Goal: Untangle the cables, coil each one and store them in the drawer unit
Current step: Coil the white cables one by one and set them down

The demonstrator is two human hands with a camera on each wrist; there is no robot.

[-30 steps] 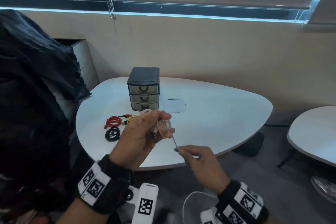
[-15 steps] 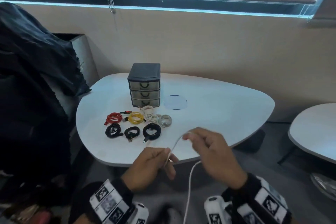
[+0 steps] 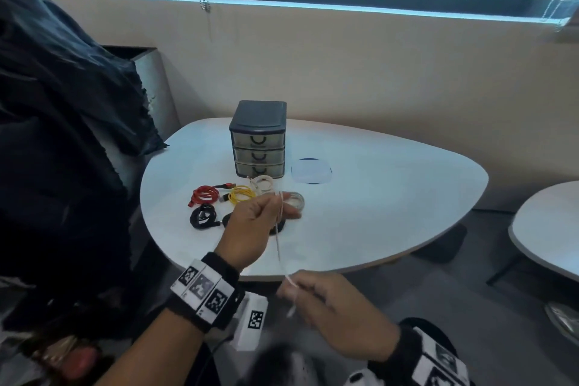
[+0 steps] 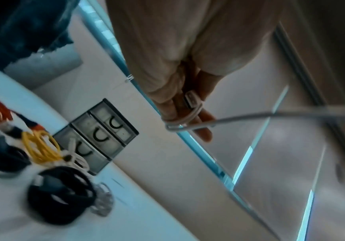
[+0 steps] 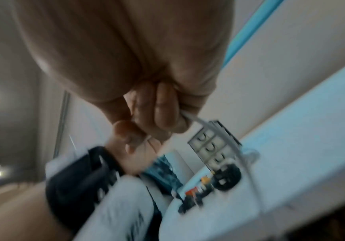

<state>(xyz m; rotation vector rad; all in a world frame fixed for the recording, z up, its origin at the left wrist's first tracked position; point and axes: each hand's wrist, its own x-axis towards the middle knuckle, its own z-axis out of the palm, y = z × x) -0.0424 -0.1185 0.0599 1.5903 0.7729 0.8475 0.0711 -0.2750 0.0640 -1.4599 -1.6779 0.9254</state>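
Note:
A thin white cable [image 3: 278, 240] runs taut between my two hands in front of the table. My left hand [image 3: 260, 222] is raised over the table's near edge and holds the cable's plug end, with turns of white cable [image 4: 188, 119] wound round its fingers. Lower down, my right hand [image 3: 329, 307] pinches the cable, whose tail hangs below it. Coiled cables lie on the white table [image 3: 376, 213]: red [image 3: 205, 194], yellow [image 3: 241, 194], cream [image 3: 263, 183], clear [image 3: 294, 199] and black [image 3: 203, 216]. The dark three-drawer unit [image 3: 258, 138] stands behind them, all drawers closed.
A dark cloth [image 3: 62, 103] hangs over a chair at the left. A round disc [image 3: 310, 170] lies right of the drawer unit. A second white table [image 3: 548, 229] stands at the right edge. The wall and window blinds are behind.
My left hand rose from below the table edge to above the coils. My right hand dropped down toward me, pulling the white cable taut between them.

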